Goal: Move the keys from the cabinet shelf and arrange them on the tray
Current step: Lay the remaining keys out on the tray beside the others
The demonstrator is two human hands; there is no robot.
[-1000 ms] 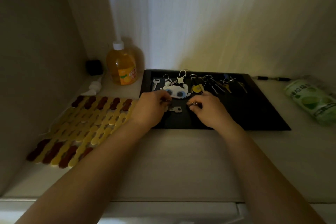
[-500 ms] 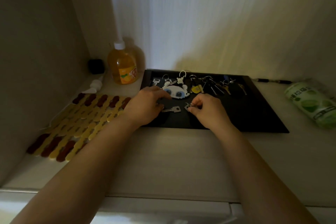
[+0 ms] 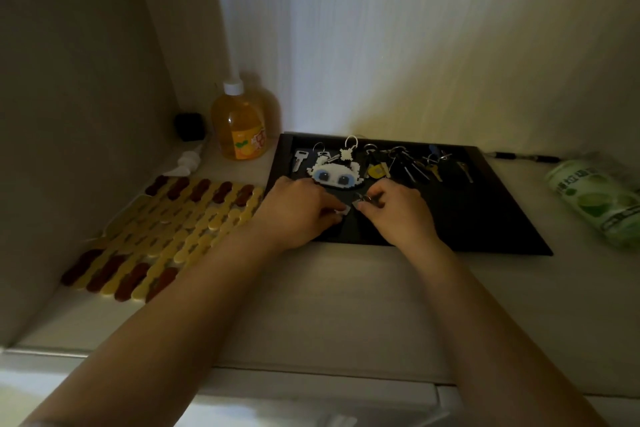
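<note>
A black tray (image 3: 491, 218) lies on the cabinet shelf. Along its far edge lie a single silver key (image 3: 299, 159), a white bead-charm keychain with blue eyes (image 3: 335, 174), a yellow-tagged key (image 3: 376, 170) and several dark key bunches (image 3: 420, 165). Both hands rest on the tray's near left part. My left hand (image 3: 294, 210) pinches the head of a small silver key (image 3: 343, 211). My right hand (image 3: 398, 210) pinches that key's ring (image 3: 365, 198) with fingertips. The two hands almost touch.
An orange liquid bottle (image 3: 240, 126) stands behind the tray's left corner, beside a small black cube (image 3: 188, 126). A yellow and brown slatted mat (image 3: 166, 232) lies at left. A green wrapped pack (image 3: 599, 198) lies at right, a pen (image 3: 526, 157) behind it.
My left hand has slid right and taken the loose silver key by its head. My right hand stays on the ring, and the gap between the hands has closed.
</note>
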